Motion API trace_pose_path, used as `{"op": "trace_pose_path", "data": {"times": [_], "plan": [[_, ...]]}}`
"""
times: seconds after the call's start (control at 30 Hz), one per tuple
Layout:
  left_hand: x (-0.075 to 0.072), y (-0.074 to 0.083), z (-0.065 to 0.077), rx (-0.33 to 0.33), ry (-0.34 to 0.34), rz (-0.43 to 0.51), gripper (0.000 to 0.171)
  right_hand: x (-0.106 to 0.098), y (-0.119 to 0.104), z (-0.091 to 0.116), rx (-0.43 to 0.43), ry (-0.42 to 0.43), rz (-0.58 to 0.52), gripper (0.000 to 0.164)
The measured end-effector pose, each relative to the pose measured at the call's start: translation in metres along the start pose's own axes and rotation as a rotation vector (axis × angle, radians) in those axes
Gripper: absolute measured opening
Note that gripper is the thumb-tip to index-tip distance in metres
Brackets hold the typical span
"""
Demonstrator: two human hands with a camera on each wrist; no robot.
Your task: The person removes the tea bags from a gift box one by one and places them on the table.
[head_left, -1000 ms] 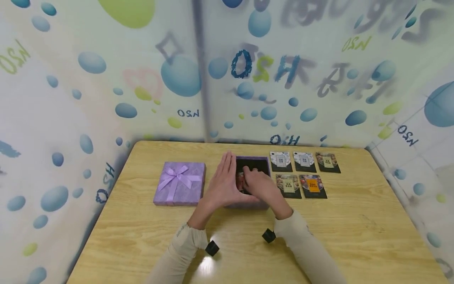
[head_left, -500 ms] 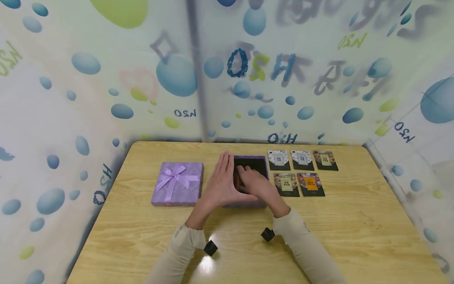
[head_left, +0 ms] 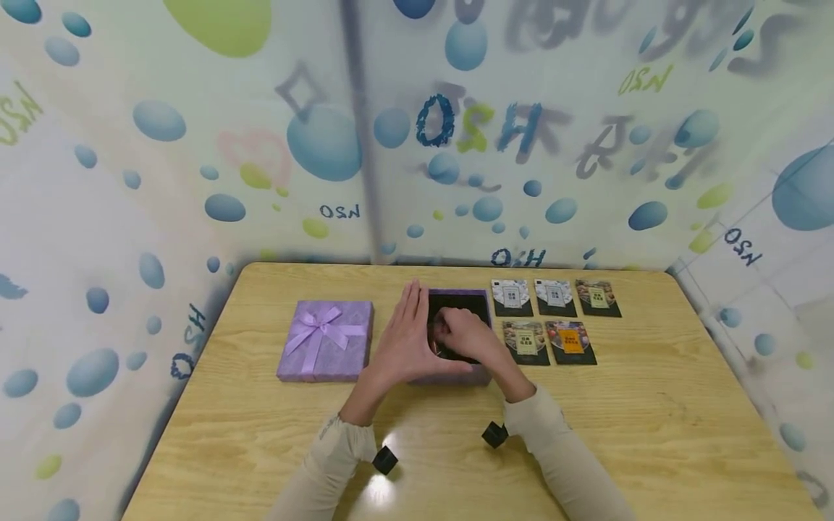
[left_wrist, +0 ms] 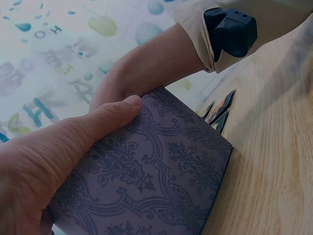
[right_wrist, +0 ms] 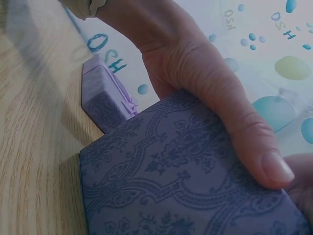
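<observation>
An open purple gift box (head_left: 449, 378) with a dark interior stands near the table's middle. My left hand (head_left: 407, 340) rests round its near left corner, fingers straight along the left side. In the left wrist view, the left thumb (left_wrist: 105, 122) lies along the top of the patterned wall (left_wrist: 146, 166). My right hand (head_left: 470, 334) reaches down into the box with curled fingers; its fingertips are hidden. A small reddish bit shows beneath that hand. The right wrist view has the left thumb (right_wrist: 244, 129) against the box wall (right_wrist: 171, 181).
Left of the box lies a purple lid with a ribbon bow (head_left: 326, 340). To the right, several flat printed packets (head_left: 526, 342) lie in two rows on the wooden table (head_left: 619, 427). A curtain patterned with blue drops (head_left: 326, 141) hangs behind the table.
My right hand has shifted slightly inside the box and its fingers have curled in more. Less of the reddish thing beneath it shows now. The left hand stays in place.
</observation>
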State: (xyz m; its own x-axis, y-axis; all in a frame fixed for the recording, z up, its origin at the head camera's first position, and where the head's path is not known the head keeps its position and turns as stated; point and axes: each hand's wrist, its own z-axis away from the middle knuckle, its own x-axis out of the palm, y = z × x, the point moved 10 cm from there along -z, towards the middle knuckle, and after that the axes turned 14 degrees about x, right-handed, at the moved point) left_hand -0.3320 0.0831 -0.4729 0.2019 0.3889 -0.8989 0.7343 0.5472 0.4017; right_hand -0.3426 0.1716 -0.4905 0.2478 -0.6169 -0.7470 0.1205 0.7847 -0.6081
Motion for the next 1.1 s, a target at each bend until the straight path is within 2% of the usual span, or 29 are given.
{"op": "trace_pose_path", "data": {"times": [0.27,0.43,0.7,0.8,0.93,1.03,1.1], "plan": [[0.004,0.001,0.006,-0.003,-0.011,0.014,0.153,0.019,-0.002,0.005,-0.086,-0.140,0.025,0.007],[0.001,-0.001,0.005,0.001,-0.001,0.015,0.153,0.022,-0.009,0.005,-0.168,-0.173,0.013,0.004],[0.002,-0.003,0.004,-0.009,-0.029,0.021,0.155,0.017,-0.019,0.006,-0.236,-0.177,-0.018,0.004],[0.001,-0.003,0.003,-0.004,-0.018,0.028,0.154,0.010,-0.022,0.008,-0.274,-0.154,-0.059,0.005],[-0.002,-0.001,0.001,0.006,0.004,0.024,0.154,-0.003,-0.024,0.011,-0.303,-0.095,-0.127,0.020],[-0.002,0.001,0.000,0.021,0.006,0.018,0.154,-0.010,-0.018,0.011,-0.280,-0.076,-0.182,0.035],[-0.001,0.003,0.000,0.027,-0.002,0.012,0.153,-0.013,-0.014,0.011,-0.266,-0.077,-0.212,0.039]]}}
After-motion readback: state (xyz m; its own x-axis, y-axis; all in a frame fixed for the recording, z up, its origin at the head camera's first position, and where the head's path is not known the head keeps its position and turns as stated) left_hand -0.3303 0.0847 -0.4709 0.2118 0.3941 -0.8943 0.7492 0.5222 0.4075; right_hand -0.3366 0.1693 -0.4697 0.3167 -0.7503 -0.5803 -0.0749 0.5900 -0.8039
